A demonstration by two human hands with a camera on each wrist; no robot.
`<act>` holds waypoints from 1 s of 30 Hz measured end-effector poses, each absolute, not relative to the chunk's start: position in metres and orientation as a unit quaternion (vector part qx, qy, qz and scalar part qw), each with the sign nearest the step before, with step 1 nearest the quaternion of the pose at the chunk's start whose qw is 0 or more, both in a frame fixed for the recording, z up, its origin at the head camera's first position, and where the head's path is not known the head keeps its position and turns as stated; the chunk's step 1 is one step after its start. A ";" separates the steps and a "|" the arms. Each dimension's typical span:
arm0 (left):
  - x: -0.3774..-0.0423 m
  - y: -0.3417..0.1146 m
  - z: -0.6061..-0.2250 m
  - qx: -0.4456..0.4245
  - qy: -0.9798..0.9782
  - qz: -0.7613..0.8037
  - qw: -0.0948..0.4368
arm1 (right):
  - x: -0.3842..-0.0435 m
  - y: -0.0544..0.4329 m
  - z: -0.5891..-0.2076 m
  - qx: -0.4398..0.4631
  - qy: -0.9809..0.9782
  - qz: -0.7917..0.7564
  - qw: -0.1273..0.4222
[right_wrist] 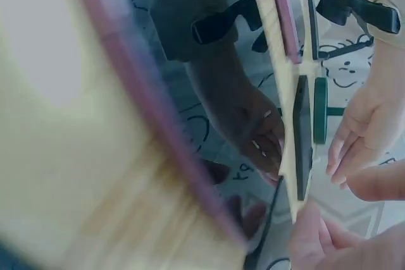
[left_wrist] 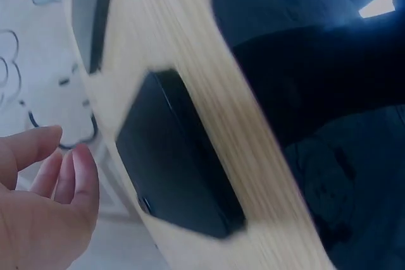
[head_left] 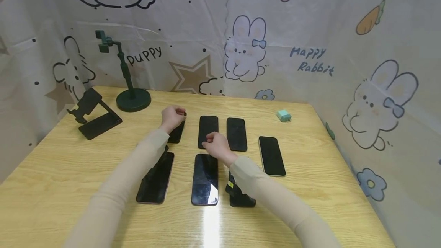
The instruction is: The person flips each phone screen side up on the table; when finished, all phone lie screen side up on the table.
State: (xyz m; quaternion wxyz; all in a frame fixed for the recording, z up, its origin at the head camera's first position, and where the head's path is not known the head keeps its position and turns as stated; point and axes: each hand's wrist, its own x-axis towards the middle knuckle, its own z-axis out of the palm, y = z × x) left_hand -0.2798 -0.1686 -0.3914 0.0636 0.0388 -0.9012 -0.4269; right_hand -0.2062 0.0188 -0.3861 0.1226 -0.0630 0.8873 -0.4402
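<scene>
Several dark-screened phones lie in two rows on the table. My left hand [head_left: 172,118] is over the far end of the back-left phone [head_left: 176,135]. In the left wrist view, that hand's fingers [left_wrist: 85,175] are loosely bent, with a gap to the dark phone [left_wrist: 174,156]. My right hand [head_left: 218,146] hovers above the near end of another back-row phone [head_left: 208,123], holding nothing. Below it lies the front middle phone [head_left: 204,183], reflecting light. The right wrist view has a large phone with a pinkish edge [right_wrist: 152,105] close by and my right fingers [right_wrist: 310,232] low at right.
More phones lie at front left [head_left: 156,181], back right [head_left: 236,135] and far right [head_left: 272,156]; one at front right [head_left: 242,201] is partly hidden by my wrist. A green stand [head_left: 133,100], a black folding holder [head_left: 100,125] and a mint charger plug [head_left: 284,116] stand farther back. A patterned curtain [head_left: 206,18] hangs behind.
</scene>
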 end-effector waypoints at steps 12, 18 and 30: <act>-0.292 -0.208 -0.407 -0.006 -0.947 -0.320 0.010 | -0.214 -0.018 -0.387 -0.085 0.841 -0.474 0.246; -0.295 -0.218 -0.409 -0.031 -0.964 -0.259 -0.053 | -0.215 -0.025 -0.392 -0.083 0.824 -0.492 0.269; -0.297 -0.223 -0.402 -0.032 -0.954 -0.258 -0.149 | -0.220 -0.031 -0.393 -0.052 0.791 -0.532 0.299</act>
